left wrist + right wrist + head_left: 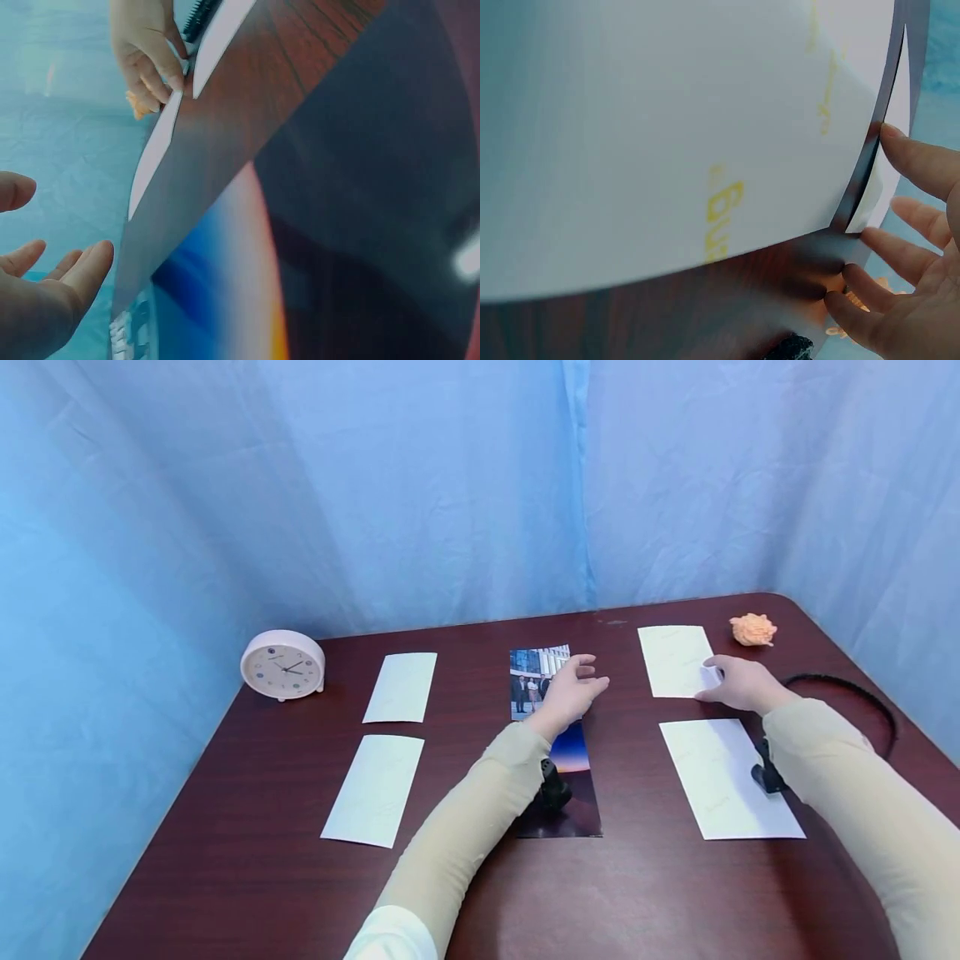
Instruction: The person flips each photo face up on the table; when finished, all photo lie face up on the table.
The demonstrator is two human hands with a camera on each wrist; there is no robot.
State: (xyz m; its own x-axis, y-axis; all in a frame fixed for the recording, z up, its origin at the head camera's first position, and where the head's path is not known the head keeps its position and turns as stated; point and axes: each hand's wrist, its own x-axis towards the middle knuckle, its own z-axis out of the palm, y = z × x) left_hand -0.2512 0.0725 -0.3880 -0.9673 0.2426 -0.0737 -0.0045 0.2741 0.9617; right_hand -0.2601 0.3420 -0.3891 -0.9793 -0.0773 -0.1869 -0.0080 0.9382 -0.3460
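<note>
My left hand (572,693) hovers above two photo prints in the middle of the table, fingers loosely bent and holding nothing. The farther print (525,689) shows people before a building; the nearer one (573,756) has a blue-and-orange glow on dark and is partly hidden by my forearm. At the right, my right hand (738,683) touches the near right corner of a blank white sheet (671,656). In the right wrist view its thumb and fingers (907,157) stand spread along that sheet's edges. A second white sheet (723,781) lies nearer, under the wrist.
Two more white sheets, one far (401,687) and one near (375,789), lie left of the prints. A round clock (283,665) stands at the far left. An orange crumpled object (753,629) and a black cable (862,689) are at the right. Blue curtains (450,485) hang behind the table.
</note>
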